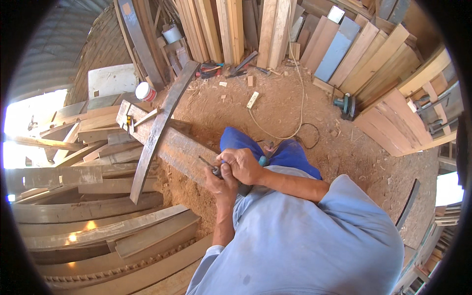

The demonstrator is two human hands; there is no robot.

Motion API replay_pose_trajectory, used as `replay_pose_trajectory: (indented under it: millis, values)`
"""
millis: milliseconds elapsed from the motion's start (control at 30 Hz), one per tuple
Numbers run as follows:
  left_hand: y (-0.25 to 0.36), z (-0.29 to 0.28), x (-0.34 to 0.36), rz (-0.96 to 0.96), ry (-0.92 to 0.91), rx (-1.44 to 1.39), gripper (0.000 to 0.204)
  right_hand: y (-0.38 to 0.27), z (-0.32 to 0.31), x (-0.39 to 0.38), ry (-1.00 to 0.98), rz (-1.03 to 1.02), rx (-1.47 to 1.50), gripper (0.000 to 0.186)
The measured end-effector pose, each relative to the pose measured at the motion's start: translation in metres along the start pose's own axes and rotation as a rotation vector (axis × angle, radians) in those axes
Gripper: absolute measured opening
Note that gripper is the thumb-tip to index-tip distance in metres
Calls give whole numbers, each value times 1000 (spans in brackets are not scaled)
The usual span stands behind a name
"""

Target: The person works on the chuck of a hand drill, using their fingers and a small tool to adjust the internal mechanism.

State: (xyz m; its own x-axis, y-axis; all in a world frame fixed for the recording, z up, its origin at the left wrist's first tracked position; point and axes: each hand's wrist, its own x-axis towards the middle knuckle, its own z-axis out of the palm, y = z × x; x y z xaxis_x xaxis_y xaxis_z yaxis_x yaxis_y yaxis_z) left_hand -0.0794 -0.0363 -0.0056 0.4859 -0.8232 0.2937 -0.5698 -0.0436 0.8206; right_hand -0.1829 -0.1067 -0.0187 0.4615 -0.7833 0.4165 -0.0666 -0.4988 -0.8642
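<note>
Close to my lap I hold a power drill with a dark chuck (216, 171) and a thin drill bit (204, 161) pointing away to the left. My left hand (222, 184) is closed around the drill by the chuck. Pressed against it from above, my right hand (244, 166) has its fingers closed at the chuck; whatever they pinch is hidden. Most of the drill's body is behind my hands. Beyond them runs a worn wide board (184, 153), with a long dark plank (164, 130) lying across it. A hammer (148, 116) and a yellow tape measure (129, 120) rest at the board's far end.
Stacked timber (118, 211) fills the left side. Upright planks (231, 29) line the back. A white power strip (252, 100) and its cable lie on the sawdust-strewn floor. A teal power tool (346, 106) stands at right. A white bucket (145, 92) is beside the dark plank.
</note>
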Motion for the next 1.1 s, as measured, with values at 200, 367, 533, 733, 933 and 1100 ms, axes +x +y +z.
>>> replay_pose_trajectory:
  millis: [200,367,533,733,933,1100]
  values:
    - [18,-8,-8,-49,-80,-132,42,-5,-7,-6,-4,318,411,33]
    - [-14,-20,2,-177,-280,-535,75,-3,-35,6,-52,492,422,37]
    - [-23,-26,6,-183,-289,-714,57,-30,-40,16,-154,364,370,20]
    - [-34,-21,1,-278,-107,-639,30,-41,-33,21,-164,126,69,18]
    - [-29,-22,5,-245,-145,-595,31,-32,-27,20,-104,-55,-1,16]
    - [-22,-23,6,-232,-139,-586,32,-33,-27,22,-111,-134,-79,16]
